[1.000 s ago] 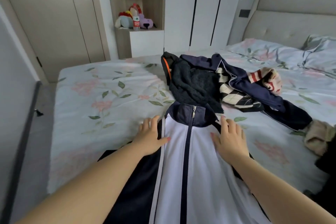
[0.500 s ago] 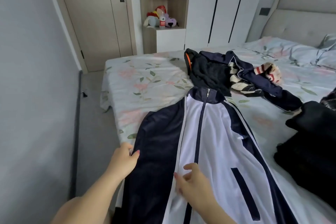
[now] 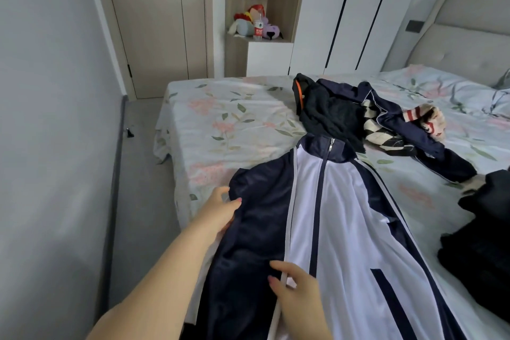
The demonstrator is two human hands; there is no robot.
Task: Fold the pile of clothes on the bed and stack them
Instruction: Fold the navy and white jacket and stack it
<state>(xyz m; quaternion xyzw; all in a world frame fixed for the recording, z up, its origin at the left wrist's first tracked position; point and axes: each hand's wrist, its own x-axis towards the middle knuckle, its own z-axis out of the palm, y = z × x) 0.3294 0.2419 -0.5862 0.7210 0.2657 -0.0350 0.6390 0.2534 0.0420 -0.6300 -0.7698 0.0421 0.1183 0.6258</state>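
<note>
On flowered bed (image 3: 220, 124), zipped jacket (image 3: 331, 215) spread flat for folding, left hand (image 3: 218, 212) pinching its dark sleeve edge to bring it inward, right hand (image 3: 298, 292) open, pressing the front steady; unfolded pile (image 3: 358, 119) beyond collar.

A zip-up jacket (image 3: 339, 218) lies flat on the near part of the bed (image 3: 220, 119), its collar pointing away; the left hand (image 3: 218, 212) rests at the jacket's left sleeve edge, the right hand (image 3: 298, 298) on its front, nearer the viewer; behind the collar sits the pile of clothes (image 3: 367, 119); a dark garment (image 3: 480, 243) lies to the jacket's right; beyond the bed stand a door (image 3: 157, 22) at left, a shelf niche (image 3: 259, 8) holding plush toys (image 3: 248, 22), and a wardrobe (image 3: 358, 8); the headboard (image 3: 469, 36) rises at far right.
</note>
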